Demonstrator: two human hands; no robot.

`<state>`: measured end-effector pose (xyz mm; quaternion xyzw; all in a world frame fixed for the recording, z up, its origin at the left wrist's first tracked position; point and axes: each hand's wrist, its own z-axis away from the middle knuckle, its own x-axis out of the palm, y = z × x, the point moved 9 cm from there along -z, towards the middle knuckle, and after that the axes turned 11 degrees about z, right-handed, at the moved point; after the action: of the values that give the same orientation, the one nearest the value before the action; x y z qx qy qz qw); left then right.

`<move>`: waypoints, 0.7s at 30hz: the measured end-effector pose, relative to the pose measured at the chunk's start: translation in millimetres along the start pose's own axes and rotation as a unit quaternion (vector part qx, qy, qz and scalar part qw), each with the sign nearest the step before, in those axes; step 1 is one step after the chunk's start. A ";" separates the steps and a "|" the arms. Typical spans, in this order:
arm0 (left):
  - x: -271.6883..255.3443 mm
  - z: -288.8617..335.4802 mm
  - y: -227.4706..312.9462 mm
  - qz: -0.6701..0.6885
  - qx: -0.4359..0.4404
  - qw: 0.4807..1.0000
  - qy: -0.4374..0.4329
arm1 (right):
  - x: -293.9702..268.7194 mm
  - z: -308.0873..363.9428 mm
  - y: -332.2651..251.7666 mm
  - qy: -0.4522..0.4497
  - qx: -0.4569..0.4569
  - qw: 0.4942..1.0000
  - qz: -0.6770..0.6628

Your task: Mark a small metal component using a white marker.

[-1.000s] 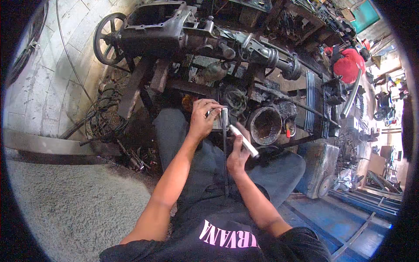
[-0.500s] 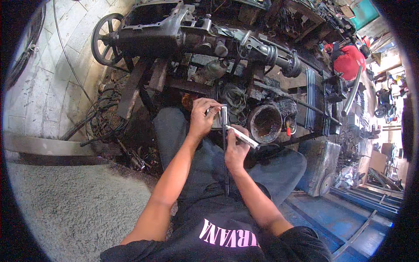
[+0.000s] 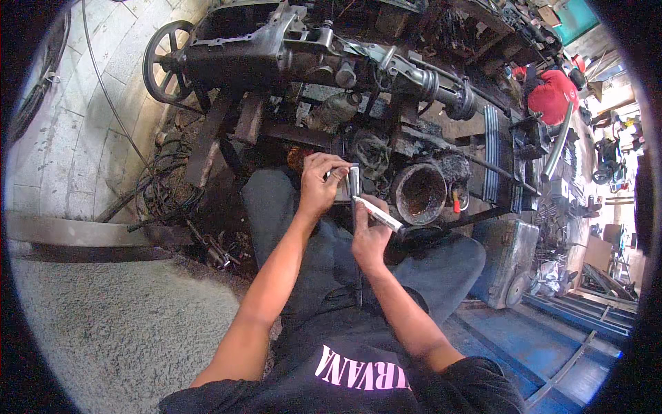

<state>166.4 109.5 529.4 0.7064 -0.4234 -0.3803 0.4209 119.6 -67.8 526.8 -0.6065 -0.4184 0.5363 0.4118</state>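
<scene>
In front of my lap a long dark metal bar (image 3: 355, 181) stands nearly upright in view, its upper end bright and bare. My left hand (image 3: 321, 185) is closed in a pinch at this upper end, thumb and fingertips together. A white marker pen (image 3: 382, 216) slants across my right hand (image 3: 370, 241), which is closed around it. The pen's tip touches or nearly touches the bar, just below the bright part. Lower down, the bar runs past my right hand toward my shirt; its far side is hidden.
Beyond my knees lies a greasy machine housing (image 3: 238, 58) with a spoked handwheel (image 3: 167, 61). A round, rusty-bottomed metal pot (image 3: 422, 195) sits right of my hands. Cables (image 3: 165, 183) tangle at left. A grey case (image 3: 507, 262) stands at right; a person in red (image 3: 554, 96) is farther off.
My right hand has shifted slightly left, bringing the marker pen's tip closer to the bar. My left hand keeps its place at the bar's top.
</scene>
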 end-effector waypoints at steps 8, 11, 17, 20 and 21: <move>0.5 0.4 -3.2 0.000 -0.005 1.000 -0.003 | -6.3 -0.6 -16.1 0.024 0.004 1.000 0.002; 1.2 -0.5 0.5 -0.008 0.009 1.000 -0.007 | -6.5 0.5 7.0 0.033 0.051 0.998 -0.014; 0.9 -1.9 6.7 -0.001 0.005 1.000 -0.003 | -0.8 1.0 1.7 0.007 0.014 1.000 -0.014; 0.7 -1.4 7.7 -0.001 0.003 1.000 -0.001 | -0.7 0.6 -0.6 0.008 0.016 1.000 -0.005; 0.5 -1.5 8.1 -0.006 0.007 1.000 -0.002 | -0.7 0.3 -3.6 0.008 0.017 1.000 -0.005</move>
<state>165.7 107.1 537.3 0.7108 -0.4227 -0.3816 0.4129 119.0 -67.4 530.4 -0.6017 -0.4091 0.5365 0.4275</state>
